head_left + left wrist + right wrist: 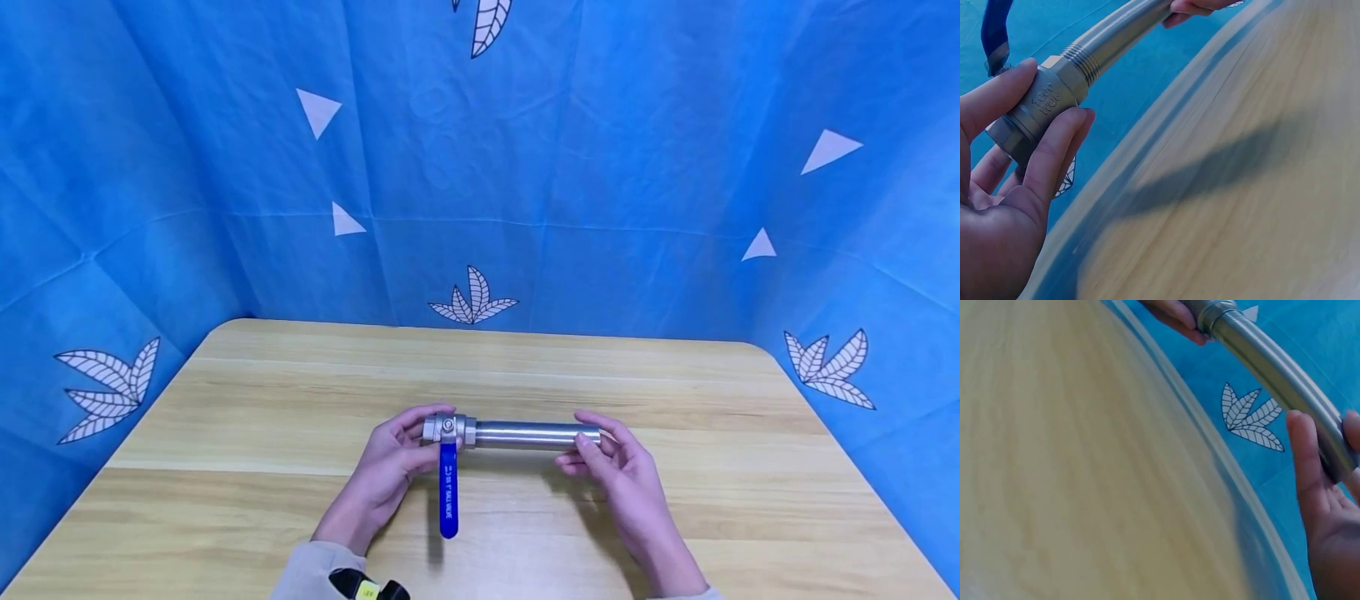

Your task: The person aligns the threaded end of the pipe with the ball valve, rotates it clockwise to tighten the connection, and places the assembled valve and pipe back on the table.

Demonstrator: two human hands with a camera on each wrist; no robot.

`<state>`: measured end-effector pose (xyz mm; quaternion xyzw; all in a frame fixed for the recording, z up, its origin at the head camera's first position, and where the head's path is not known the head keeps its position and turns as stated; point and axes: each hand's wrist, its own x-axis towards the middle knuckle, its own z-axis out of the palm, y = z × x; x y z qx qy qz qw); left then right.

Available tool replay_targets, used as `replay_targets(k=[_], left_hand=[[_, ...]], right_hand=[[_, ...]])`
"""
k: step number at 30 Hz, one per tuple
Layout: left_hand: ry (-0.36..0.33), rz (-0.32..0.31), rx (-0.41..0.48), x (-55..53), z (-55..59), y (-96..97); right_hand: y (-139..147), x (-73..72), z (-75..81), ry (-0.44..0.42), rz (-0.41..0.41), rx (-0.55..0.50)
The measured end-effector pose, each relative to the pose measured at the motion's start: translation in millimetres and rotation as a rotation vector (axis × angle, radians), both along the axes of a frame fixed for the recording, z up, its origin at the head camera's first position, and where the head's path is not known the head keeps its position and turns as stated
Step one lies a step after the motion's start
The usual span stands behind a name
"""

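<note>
My left hand (390, 462) grips a steel ball valve (454, 427), thumb on the near side and fingers behind. The valve's blue lever handle (448, 492) points toward me, with white lettering on it. A shiny steel pipe (525, 433) extends to the right from the valve, in line with it. Its threads show at the valve's mouth in the left wrist view. At the pipe's far end my right hand (618, 467) pinches it between thumb and fingers. Both parts are held level above the table, casting a shadow on it.
A light wood-grain table (262, 417) with rounded back corners lies beneath the hands. Blue cloth (465, 150) with white leaf and triangle prints hangs around the back and sides. A dark band with a yellow tag (367, 590) is on the left wrist.
</note>
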<state>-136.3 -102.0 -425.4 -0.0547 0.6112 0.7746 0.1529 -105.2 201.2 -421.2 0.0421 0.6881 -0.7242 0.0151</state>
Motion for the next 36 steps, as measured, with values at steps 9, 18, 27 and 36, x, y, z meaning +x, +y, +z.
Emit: replay_targets(k=[9,18,27,36], left_hand=[[-0.008,0.001,0.0,-0.3,-0.2,0.9],[-0.021,0.021,0.03,-1.0,-1.0,-1.2],[-0.027,0.005,0.034,0.0,-0.5,-1.0],[-0.018,-0.013,0.039,0.5,1.3,0.4]], right_hand=[[-3,-0.7,1.9,-0.064,-0.013,0.065],[6,-0.1,1.5,-0.039,0.125,0.03],[2,0.1,2.5,-0.101,0.028,0.082],[-2,0.0,2.2,-0.09,0.025,0.111]])
